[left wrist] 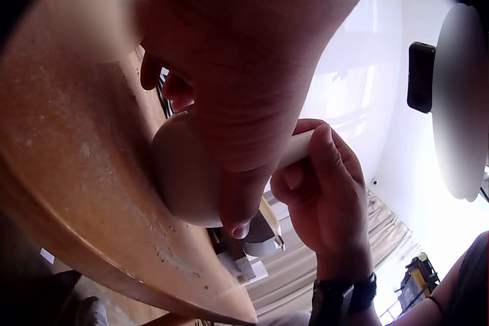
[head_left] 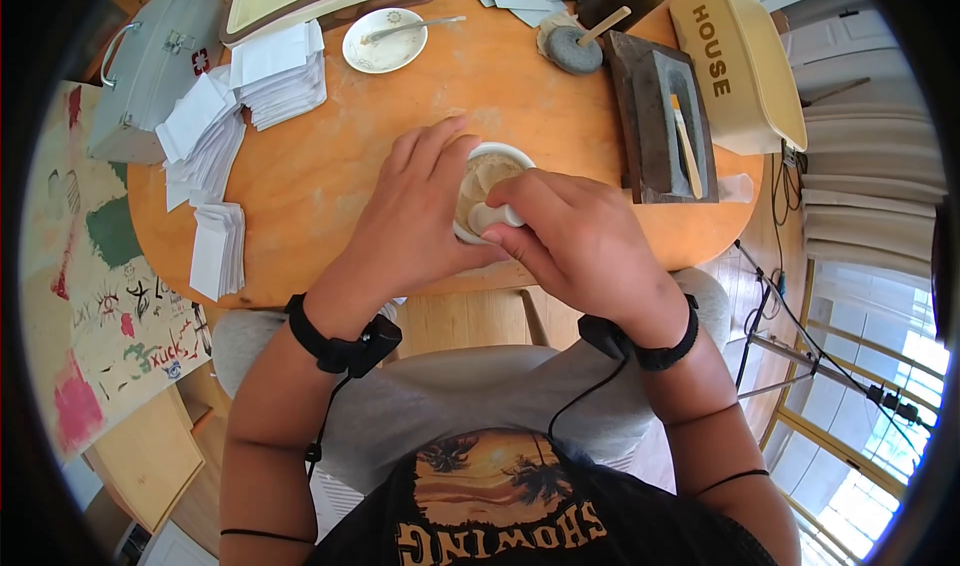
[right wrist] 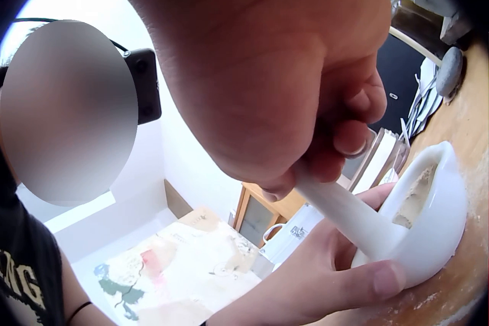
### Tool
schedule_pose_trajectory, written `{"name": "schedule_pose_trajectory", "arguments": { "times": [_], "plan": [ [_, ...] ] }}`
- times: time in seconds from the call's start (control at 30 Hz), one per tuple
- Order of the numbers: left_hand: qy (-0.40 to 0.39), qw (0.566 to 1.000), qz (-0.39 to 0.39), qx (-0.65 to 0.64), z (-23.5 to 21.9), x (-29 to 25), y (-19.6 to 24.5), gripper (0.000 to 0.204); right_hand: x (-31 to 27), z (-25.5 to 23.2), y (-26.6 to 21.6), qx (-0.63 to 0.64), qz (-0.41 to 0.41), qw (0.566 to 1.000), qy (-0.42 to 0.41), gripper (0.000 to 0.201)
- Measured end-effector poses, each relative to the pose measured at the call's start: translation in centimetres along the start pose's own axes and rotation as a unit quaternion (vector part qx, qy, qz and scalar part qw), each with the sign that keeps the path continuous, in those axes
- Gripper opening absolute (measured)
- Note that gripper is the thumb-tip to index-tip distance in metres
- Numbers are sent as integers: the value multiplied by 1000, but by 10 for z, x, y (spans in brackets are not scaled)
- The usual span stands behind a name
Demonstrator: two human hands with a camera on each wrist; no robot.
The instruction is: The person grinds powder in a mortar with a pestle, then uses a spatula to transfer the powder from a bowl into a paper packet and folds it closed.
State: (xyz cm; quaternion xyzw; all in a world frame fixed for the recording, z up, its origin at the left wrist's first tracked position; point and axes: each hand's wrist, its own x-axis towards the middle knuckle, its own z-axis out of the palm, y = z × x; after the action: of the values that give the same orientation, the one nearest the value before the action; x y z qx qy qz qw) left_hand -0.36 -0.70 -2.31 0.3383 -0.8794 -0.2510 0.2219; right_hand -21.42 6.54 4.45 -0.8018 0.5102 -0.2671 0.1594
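Observation:
A white mortar [head_left: 503, 149] with a pouring lip stands on the wooden table near its front edge. Beige powder [head_left: 484, 176] lies in it, and the white pestle [right wrist: 344, 215] leans inside, its lower end at the inner wall. My left hand [head_left: 415, 201] holds the mortar from the left, thumb on the near side and fingers round the far side. In my right hand [head_left: 590, 241] the pestle's upper shaft is gripped by curled fingers and thumb. The left wrist view shows the mortar's outer wall [left wrist: 183, 173] partly hidden behind my left hand.
Paper stacks [head_left: 280, 74] and a grey metal case [head_left: 150, 76] stand at left. A small bowl [head_left: 385, 58] with a spoon lies farther back. At right are a round grey stone [head_left: 573, 52] with a wooden handle, a dark slab [head_left: 655, 116] bearing a brush [head_left: 686, 146], and a yellow bin [head_left: 745, 66].

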Motion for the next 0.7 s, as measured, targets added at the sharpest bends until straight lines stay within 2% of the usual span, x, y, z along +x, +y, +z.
{"name": "schedule_pose_trajectory", "arguments": {
  "times": [0.7],
  "plan": [
    [-15,1000,-11,-3,-3,0,3,104,0,7,2,9,16,1000,16,24]
  ]
}}
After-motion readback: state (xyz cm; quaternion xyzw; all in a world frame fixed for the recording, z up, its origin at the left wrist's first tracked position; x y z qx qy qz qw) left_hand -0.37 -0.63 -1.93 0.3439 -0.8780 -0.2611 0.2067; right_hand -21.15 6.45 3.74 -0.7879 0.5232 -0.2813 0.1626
